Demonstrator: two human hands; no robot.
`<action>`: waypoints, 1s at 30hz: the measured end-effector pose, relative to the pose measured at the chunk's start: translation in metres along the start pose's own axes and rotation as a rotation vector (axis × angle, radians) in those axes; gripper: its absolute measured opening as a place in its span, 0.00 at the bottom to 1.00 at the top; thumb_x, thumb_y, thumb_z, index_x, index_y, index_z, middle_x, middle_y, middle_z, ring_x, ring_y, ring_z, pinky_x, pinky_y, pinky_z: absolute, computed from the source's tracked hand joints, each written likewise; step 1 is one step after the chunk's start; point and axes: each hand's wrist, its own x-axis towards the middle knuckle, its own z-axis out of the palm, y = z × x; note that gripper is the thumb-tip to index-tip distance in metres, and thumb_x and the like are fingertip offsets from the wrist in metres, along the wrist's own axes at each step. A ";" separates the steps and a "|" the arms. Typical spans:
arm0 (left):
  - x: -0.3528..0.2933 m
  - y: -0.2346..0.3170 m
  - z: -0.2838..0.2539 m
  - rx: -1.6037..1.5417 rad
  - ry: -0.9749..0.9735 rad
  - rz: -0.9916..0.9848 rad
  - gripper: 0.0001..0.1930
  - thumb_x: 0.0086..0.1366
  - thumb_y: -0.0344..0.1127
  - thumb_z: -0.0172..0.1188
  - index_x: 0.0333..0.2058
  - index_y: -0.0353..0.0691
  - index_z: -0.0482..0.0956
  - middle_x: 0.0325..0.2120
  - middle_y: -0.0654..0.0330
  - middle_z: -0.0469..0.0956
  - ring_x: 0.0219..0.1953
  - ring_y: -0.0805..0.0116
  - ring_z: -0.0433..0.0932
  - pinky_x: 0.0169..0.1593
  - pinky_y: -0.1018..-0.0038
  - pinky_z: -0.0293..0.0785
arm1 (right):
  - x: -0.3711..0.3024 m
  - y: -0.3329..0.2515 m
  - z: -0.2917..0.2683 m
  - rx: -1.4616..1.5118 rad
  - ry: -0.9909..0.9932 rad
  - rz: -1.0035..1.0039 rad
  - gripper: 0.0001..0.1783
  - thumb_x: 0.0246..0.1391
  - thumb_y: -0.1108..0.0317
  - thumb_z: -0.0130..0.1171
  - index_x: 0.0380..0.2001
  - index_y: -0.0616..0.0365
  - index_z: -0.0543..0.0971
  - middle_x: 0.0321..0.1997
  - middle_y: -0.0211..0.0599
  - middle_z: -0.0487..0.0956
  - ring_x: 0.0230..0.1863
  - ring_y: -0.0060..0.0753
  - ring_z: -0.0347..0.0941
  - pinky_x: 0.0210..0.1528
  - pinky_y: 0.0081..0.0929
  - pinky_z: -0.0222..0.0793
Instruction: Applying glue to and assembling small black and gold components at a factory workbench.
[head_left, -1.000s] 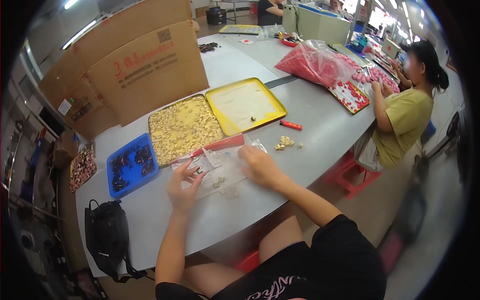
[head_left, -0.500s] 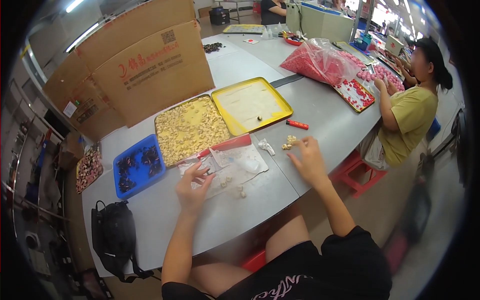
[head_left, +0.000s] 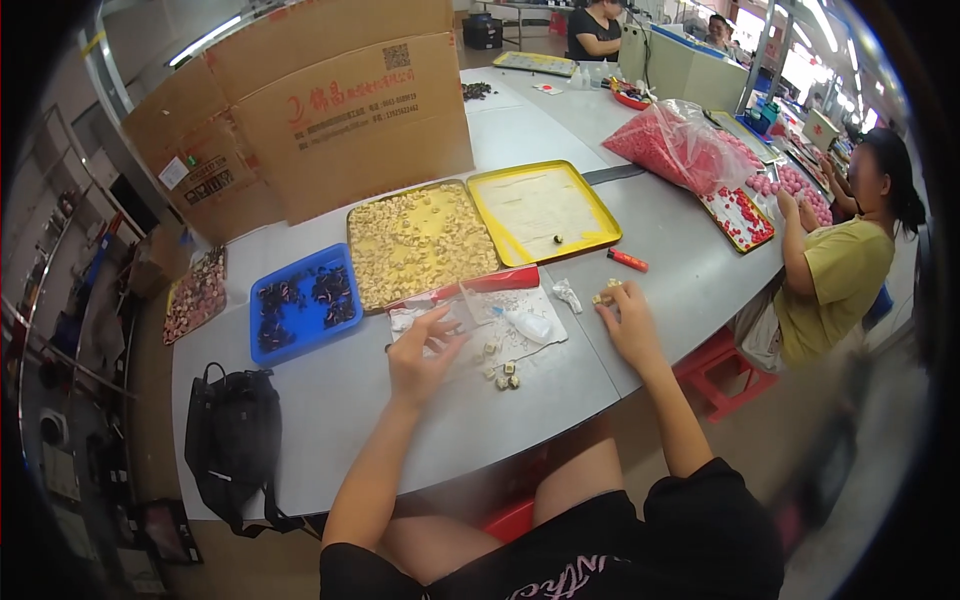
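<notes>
My left hand (head_left: pixel 425 350) hovers over the left part of a white paper sheet (head_left: pixel 545 345), its thumb and fingers curved apart with nothing visible between them. Beside it, several small cream-and-dark cube pieces (head_left: pixel 508 378) lie on the sheet's near edge and the table. A small translucent squeeze bottle (head_left: pixel 530 325) rests on the sheet, near a long red object (head_left: pixel 505 280) along its far edge. My right hand (head_left: pixel 632 325) is at a little cluster of cream cube pieces (head_left: pixel 605 296), thumb and forefinger slightly apart at them. A crumpled white tissue (head_left: pixel 566 294) lies between the hands.
Beyond the sheet are a yellow tray of cream pieces (head_left: pixel 420 240), a mostly bare yellow tray (head_left: pixel 545 200) and a blue tray (head_left: pixel 350 318) with dark pieces. A red marker (head_left: pixel 628 260), black bag (head_left: pixel 235 440) and large carton (head_left: pixel 370 120) stand about. A co-worker (head_left: pixel 840 270) sits at right.
My left hand no longer shows the small dark thing at its fingertips, and more cube pieces lie beside it. My right thumb and forefinger have drawn closer together. The whole view has shifted.
</notes>
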 end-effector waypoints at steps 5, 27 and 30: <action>-0.001 0.000 0.004 -0.010 -0.023 -0.008 0.23 0.47 0.28 0.71 0.44 0.39 0.74 0.29 0.58 0.82 0.24 0.74 0.79 0.26 0.81 0.74 | 0.007 0.007 0.006 0.153 -0.017 0.036 0.09 0.49 0.74 0.59 0.34 0.64 0.74 0.36 0.44 0.72 0.34 0.43 0.74 0.36 0.33 0.70; 0.008 -0.007 -0.013 0.059 0.141 0.037 0.23 0.47 0.26 0.71 0.43 0.36 0.74 0.32 0.56 0.82 0.26 0.74 0.80 0.25 0.84 0.72 | 0.053 -0.132 0.071 0.948 -0.332 -0.321 0.11 0.48 0.79 0.61 0.37 0.62 0.76 0.36 0.36 0.74 0.37 0.26 0.76 0.40 0.21 0.74; 0.005 -0.005 -0.011 0.059 0.143 0.047 0.23 0.47 0.26 0.71 0.43 0.37 0.74 0.31 0.56 0.82 0.27 0.74 0.80 0.26 0.83 0.72 | 0.052 -0.124 0.071 1.063 -0.329 -0.232 0.13 0.48 0.78 0.62 0.39 0.63 0.76 0.38 0.35 0.75 0.40 0.24 0.75 0.41 0.20 0.73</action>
